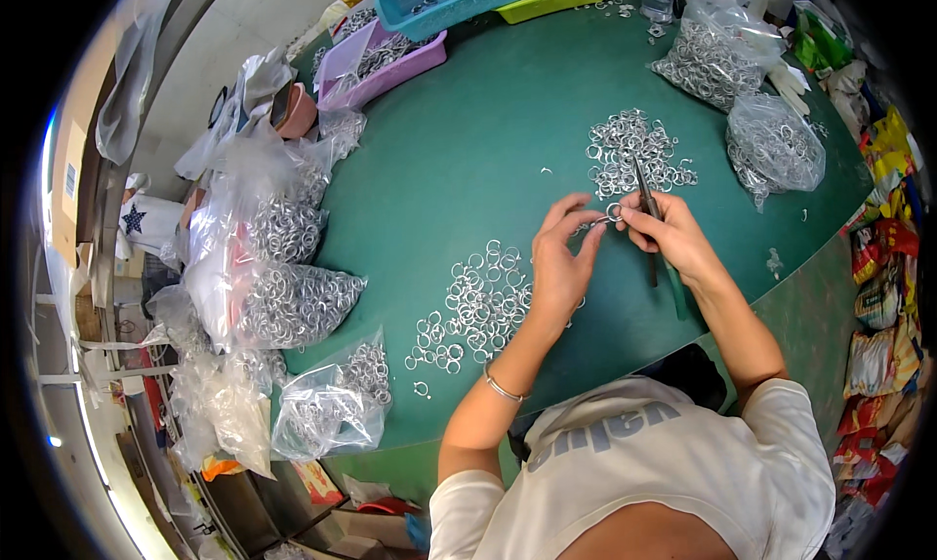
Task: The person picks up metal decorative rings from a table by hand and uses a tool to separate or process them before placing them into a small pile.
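Over a green table [459, 160], we saw a small metal ring [614, 211] pinched between the fingertips of our left hand [563, 254] and right hand [675, 236]; we could not tell which way any gap faced. Our right hand also gripped pliers [642, 181], long axis running near-right to far-left, tips pointing far. One ring pile [625, 148] lay beyond, another heap [486, 301] near-left.

Across the counter [468, 160] we see a blue bin [468, 11] beside a yellow bin [558, 5], a purple bin [402, 72] further left (a pink pot [299, 113] near it), and colourful packets [872, 357] at right.
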### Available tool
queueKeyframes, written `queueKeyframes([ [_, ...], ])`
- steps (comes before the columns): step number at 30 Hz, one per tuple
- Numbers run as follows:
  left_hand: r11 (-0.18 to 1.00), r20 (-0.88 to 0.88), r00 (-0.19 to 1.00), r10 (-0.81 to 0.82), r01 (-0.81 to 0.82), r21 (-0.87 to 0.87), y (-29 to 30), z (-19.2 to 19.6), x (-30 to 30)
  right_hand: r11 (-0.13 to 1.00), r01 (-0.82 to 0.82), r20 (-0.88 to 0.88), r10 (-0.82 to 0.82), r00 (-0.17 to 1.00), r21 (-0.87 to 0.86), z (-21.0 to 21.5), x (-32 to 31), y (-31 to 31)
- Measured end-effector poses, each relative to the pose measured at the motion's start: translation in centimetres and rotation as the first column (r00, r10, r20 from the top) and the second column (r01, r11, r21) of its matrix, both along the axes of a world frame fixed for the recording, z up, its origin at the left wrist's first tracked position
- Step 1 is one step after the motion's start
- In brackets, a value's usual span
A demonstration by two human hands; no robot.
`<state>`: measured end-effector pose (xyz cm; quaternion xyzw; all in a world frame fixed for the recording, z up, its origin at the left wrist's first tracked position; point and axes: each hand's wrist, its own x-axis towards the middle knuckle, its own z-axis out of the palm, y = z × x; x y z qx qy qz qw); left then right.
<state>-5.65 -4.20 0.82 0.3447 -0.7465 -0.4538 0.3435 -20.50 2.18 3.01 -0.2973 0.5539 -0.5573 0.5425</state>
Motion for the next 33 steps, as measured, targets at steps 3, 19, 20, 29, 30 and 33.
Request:
queueKeyframes([
  [3, 0.919, -0.151, 0.988, -0.039, 0.095, 0.384, 0.3, -0.2, -0.2, 1.000, 0.023, 0.099, -0.023, 0.995, -0.004, -0.5, -0.3, 0.2],
  [19, 0.757, -0.455, 0.876, 0.157, 0.190, 0.626, 1.1, 1.2, 0.5, 0.999, 0.005, 0.232, -0.016, 0.973, 0.048, -0.9, 0.0, 1.1],
  [20, 0.770, -0.445, 0.882, 0.156, 0.174, 0.614, 1.2, 1.3, 0.6, 0.999, 0.024, 0.096, -0.027, 0.995, 0.035, -0.7, 0.3, 1.2],
  [29, 0.805, -0.491, 0.864, 0.110, 0.213, 0.554, 1.8, 2.1, 1.4, 0.981, -0.105, -0.342, 0.044, 0.939, -0.163, -0.3, 1.3, 1.7],
  [30, 0.803, -0.496, 0.862, 0.106, 0.220, 0.554, 1.8, 2.1, 1.6, 0.982, -0.112, -0.328, 0.058, 0.943, -0.150, -0.1, 1.4, 1.7],
  [33, 0.798, -0.508, 0.855, 0.103, 0.234, 0.556, 1.8, 2.0, 1.9, 0.984, -0.126, -0.324, 0.079, 0.943, -0.128, 0.4, 1.7, 2.0],
])
